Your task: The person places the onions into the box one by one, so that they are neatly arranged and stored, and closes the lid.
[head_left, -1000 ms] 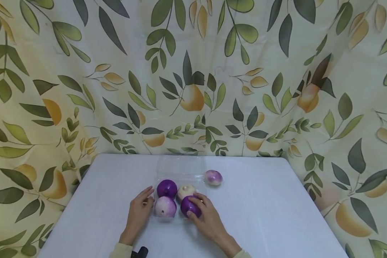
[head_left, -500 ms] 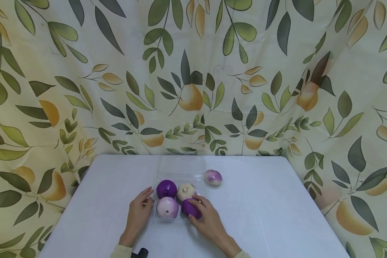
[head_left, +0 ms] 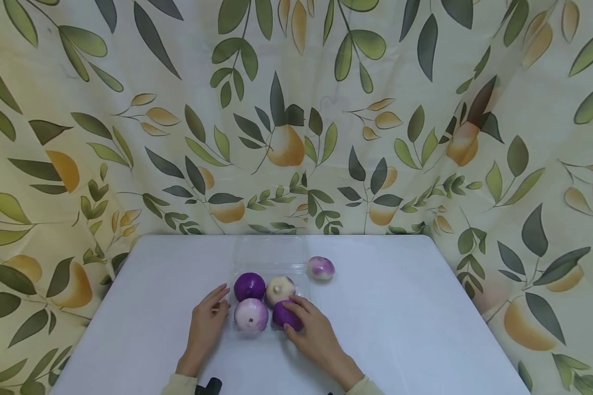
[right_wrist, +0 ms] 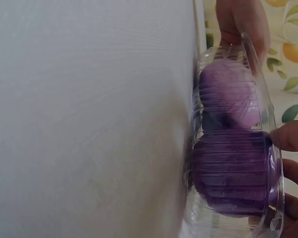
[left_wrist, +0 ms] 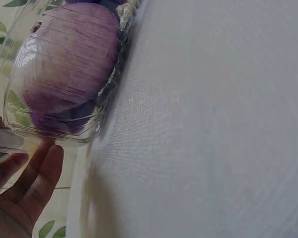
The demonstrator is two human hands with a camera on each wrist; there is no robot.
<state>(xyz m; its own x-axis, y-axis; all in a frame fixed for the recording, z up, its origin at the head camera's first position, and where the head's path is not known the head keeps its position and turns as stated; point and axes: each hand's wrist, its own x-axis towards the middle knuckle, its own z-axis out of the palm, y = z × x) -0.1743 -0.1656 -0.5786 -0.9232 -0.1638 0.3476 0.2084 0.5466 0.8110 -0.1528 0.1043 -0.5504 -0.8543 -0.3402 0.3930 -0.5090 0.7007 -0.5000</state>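
Head view, at the left, is showing the left hand point(head_left: 205, 323) resting beside a clear container point(head_left: 302, 285), its fingers fairly straight and clasping nothing. The left wrist view is adding what the head camera cannot: fingertips are touching the ribbed plastic at a corner, just beside a streaked violet side of the pale onion point(head_left: 251, 315). From above, that onion is sitting front left, turning a small dark spot upward, while a dark purple onion point(head_left: 249, 287) is lying behind it. The open lid point(head_left: 269, 251) is stretching away at the back, visible clearly only from the head. Further right, a whitish onion point(head_left: 280, 289) is occupying the back right, and a second purple onion point(head_left: 286, 315) is sitting in front of it, inside the container. The right hand point(head_left: 316, 334) is grasping this one, fingers curving over its top; the right wrist view is revealing its side behind the ribbed wall. Rightmost, a loose purple-and-white onion point(head_left: 321, 267) is lying on the white tabletop point(head_left: 390, 307).
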